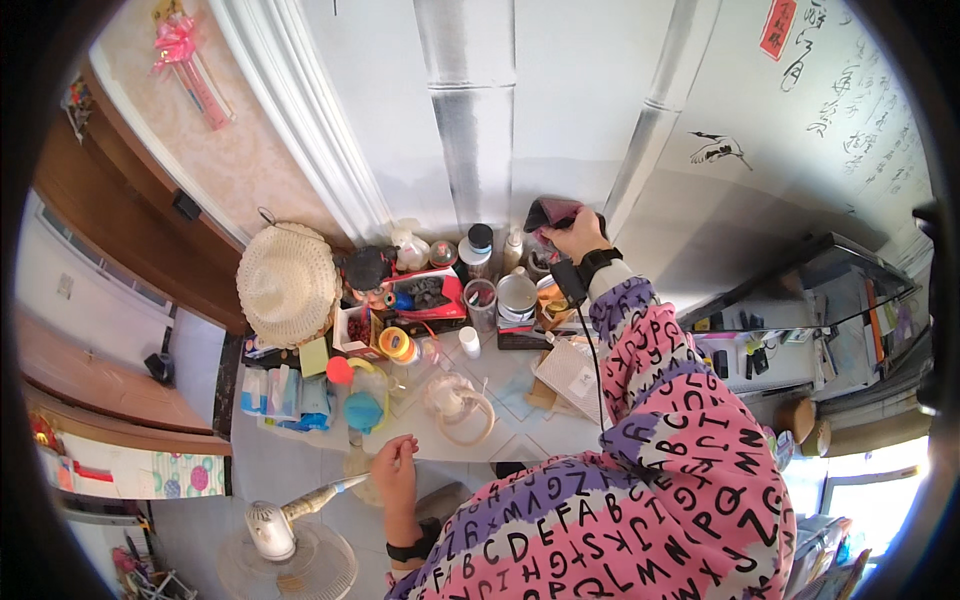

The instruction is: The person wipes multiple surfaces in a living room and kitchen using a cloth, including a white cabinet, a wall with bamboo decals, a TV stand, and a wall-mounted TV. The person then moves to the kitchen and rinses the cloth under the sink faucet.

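My right hand (pixel 579 234) holds a dark cloth with a reddish inner side (pixel 551 216) against the wall, above the back of the cluttered table. Just below it stand a clear container (pixel 538 262) and a spray bottle (pixel 513 249). Nearer to me is a round metal tin (pixel 516 294), beside a clear jar (pixel 480 304). My left hand (pixel 395 465) hangs off the table's front edge with its fingers curled; whether it holds anything is unclear. Nearest to it on the table are a blue round object (pixel 363 412) and a clear item with a beige ring handle (pixel 454 401).
A woven hat (pixel 289 285) and packets (pixel 281 394) occupy the table's left end. A doll's head (pixel 367 268), an orange-lidded jar (pixel 398 345) and a white bottle (pixel 469 342) stand nearby. A standing fan (pixel 270 534) is at lower left, a large black-framed screen (pixel 780 289) at right.
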Tool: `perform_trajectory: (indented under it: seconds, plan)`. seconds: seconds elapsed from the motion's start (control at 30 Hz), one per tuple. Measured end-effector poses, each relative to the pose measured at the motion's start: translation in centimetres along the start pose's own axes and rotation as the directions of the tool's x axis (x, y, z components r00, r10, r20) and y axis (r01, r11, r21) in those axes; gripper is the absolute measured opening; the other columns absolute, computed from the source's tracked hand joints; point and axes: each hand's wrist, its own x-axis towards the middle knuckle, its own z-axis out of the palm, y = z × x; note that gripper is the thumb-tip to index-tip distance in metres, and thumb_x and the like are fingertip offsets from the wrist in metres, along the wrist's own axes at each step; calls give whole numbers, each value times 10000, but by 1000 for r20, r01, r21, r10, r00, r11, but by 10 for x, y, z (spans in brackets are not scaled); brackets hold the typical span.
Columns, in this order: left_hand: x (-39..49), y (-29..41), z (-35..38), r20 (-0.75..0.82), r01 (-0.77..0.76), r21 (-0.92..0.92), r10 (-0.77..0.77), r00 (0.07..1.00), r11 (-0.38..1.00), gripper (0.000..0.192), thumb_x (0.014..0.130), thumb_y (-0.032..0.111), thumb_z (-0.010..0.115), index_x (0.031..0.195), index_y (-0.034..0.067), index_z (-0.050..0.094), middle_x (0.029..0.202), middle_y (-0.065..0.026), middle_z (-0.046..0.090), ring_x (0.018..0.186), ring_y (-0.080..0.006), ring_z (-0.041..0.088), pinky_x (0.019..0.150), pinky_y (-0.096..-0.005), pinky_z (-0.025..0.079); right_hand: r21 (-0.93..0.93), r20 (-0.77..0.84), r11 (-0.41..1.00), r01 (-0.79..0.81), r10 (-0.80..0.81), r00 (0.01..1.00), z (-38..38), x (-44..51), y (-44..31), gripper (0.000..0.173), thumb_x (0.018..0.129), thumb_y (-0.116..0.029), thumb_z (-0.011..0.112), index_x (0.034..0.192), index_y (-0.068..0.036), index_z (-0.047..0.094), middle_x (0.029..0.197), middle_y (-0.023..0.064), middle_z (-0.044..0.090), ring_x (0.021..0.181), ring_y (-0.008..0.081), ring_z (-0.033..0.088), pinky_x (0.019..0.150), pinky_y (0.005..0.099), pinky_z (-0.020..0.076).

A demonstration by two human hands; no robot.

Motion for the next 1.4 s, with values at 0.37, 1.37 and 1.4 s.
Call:
perform_trajectory:
  seconds: [0.37,1.37,1.4]
  plan:
    - [-36,18,30,-25,-1,113,3,1000,994,138,939,65,595,991,-31,681,859,-107,715,782,-160,690,745,-281,536,-116,-294,991,67,-99,951,-213,-19,32,290,686,110,729,920,-15,614,872,67,673,780,177,649,719,349,540]
    - [-174,97,142,-53,-15,392,39,998,920,145,908,107,644,1010,24,704,909,-117,715,829,-230,687,748,-311,528,-153,-519,988,-27,-57,853,-160,-28,125,541,797,-15,563,1302,109,414,1289,341,472,1225,426,472,1085,472,347]
    - [-182,99,140,-42,-21,422,43,998,907,146,908,109,645,1012,26,704,910,-118,715,830,-233,687,748,-311,529,86,-587,996,33,24,809,-159,-22,114,530,794,-24,559,1291,106,426,1247,353,499,1148,423,548,1039,456,404]
